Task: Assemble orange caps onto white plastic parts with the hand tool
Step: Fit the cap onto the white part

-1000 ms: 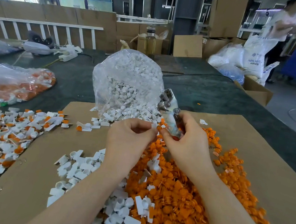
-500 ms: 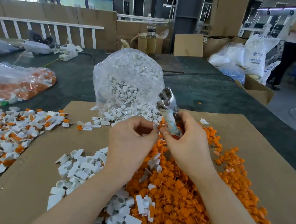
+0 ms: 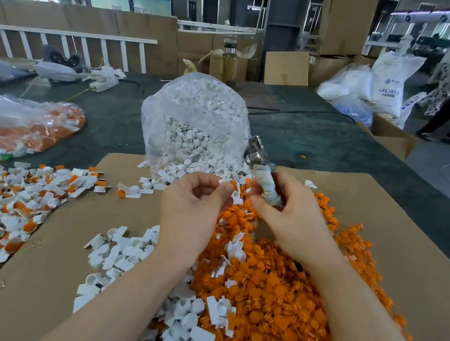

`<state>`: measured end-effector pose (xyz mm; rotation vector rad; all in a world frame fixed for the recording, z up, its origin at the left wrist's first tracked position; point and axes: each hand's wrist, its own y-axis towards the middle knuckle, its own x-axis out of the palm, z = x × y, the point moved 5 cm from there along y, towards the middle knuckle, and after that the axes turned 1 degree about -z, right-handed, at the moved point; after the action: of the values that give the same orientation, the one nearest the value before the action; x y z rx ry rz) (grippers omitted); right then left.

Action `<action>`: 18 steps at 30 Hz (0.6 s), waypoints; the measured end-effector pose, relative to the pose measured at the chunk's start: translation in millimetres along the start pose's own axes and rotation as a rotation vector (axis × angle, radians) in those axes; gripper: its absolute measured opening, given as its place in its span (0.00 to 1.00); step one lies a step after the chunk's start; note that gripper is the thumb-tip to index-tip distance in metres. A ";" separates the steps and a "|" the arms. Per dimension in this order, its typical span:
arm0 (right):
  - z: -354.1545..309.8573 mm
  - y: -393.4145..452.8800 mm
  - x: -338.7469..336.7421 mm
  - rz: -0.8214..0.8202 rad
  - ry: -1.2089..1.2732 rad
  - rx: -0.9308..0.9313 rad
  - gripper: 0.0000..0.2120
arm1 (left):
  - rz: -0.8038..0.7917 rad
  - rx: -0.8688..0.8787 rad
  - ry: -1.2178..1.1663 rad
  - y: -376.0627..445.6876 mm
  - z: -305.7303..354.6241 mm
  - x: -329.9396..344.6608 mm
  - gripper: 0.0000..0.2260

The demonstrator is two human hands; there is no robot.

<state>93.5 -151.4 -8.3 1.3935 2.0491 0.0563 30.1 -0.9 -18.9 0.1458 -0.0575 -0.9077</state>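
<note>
While the bottom of the frame is mostly forearms, the stuff right under them is a big heap of orange caps (image 3: 275,293) with loose white parts (image 3: 117,253) spilled along its left edge, all on a sheet of cardboard (image 3: 417,244). Just above center, the left hand (image 3: 189,211) has its fingers curled and pinches a small white part (image 3: 229,187) at the fingertips, with a bit of orange showing right beside it. The right hand (image 3: 293,221) is wrapped around the taped handle of the hand tool (image 3: 262,171), whose metal head sticks up and left past the knuckles. So the white part sits just left of the tool handle, between the two hands; can't tell if they touch. Left edge: a pile of finished pieces (image 3: 15,199). Further back, center, a clear bag of white parts (image 3: 195,123), and upper left a bag with orange stuff (image 3: 30,127) on the dark table (image 3: 317,140).
</note>
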 end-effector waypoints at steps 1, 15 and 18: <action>1.3 0.3 -1.8 -0.033 0.000 0.009 0.10 | 0.006 -0.012 -0.050 0.8 -0.5 -0.9 0.03; 8.2 -2.6 10.0 -0.266 -0.230 -0.034 0.05 | -0.026 0.066 -0.235 1.4 1.7 -1.4 0.03; 7.7 -3.1 11.7 -0.257 -0.249 -0.054 0.02 | -0.043 0.054 -0.275 1.0 1.9 -0.8 0.03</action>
<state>92.4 -145.3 -21.2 1.0380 1.9823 -0.1625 30.1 0.2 -16.9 0.0717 -0.3353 -0.9648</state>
